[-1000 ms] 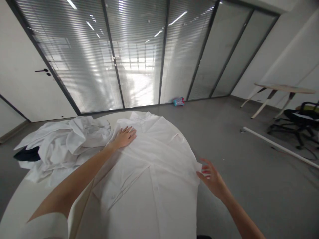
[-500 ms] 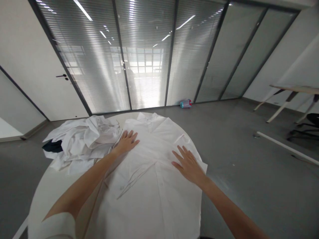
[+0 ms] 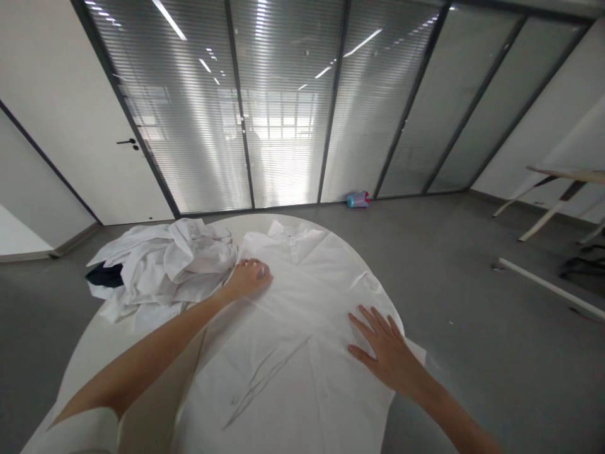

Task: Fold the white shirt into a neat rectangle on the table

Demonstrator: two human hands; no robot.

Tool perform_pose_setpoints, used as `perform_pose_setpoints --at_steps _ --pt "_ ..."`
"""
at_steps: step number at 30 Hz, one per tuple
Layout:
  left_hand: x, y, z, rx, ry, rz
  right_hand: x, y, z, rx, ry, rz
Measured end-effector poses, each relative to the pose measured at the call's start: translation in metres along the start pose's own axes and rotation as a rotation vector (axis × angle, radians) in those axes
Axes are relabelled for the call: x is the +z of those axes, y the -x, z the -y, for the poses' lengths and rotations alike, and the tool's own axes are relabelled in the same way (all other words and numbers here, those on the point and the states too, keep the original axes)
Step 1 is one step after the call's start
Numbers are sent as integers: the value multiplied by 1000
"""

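A white button-up shirt [image 3: 293, 296] lies spread over the round table, its collar at the far end and its lower part running toward me. Near the shirt's left shoulder side, my left hand [image 3: 249, 277] is closed, with its fingers curled into the fabric. Flat on the right side of the shirt rests my right hand [image 3: 387, 353], fingers spread and holding nothing. Long thin creases cross the middle of the shirt, left of its button strip.
A heap of crumpled white clothes [image 3: 170, 258], with a dark piece [image 3: 104, 275] among them, lies on the left of the table [image 3: 158, 384]. Beyond stand a glass partition with blinds and a door [image 3: 94, 120]. On the floor is a blue and red bin [image 3: 358, 200]; another table [image 3: 571, 178] stands right.
My left hand has gone from flat with fingers stretched to curled on the fabric. The shirt has shifted toward me, and my right hand has moved nearer and to the right.
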State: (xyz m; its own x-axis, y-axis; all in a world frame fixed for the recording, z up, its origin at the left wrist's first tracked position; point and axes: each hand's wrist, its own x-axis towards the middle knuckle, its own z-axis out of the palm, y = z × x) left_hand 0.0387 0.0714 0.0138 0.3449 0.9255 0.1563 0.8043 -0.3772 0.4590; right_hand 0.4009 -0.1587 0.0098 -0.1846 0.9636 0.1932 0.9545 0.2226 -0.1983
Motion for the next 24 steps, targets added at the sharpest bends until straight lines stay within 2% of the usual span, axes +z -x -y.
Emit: perform_pose_setpoints --at_steps 2,5,7,10,13,16,20,24 --pt "-6 -37 -4 -59 131 -18 -13 -20 -1 0 -129 -12" --pt "-8 -103 -12 -189 368 -50 -26 -69 5 47 -504 43" --pt "-6 -140 -16 -273 517 -73 -23 -99 14 98 -784 127" --pt "3 -172 -17 -376 674 -92 -5 -124 26 138 -1071 215" --pt "13 -186 -11 -430 755 -94 8 -137 30 137 -1173 214" --pt "24 -191 -3 -395 791 -103 1 -166 23 134 -1171 179" --pt "35 -184 7 -204 793 -152 -17 -235 5 215 -1150 55" --pt "38 -162 22 73 737 -179 -15 -294 -9 391 -1128 -29"
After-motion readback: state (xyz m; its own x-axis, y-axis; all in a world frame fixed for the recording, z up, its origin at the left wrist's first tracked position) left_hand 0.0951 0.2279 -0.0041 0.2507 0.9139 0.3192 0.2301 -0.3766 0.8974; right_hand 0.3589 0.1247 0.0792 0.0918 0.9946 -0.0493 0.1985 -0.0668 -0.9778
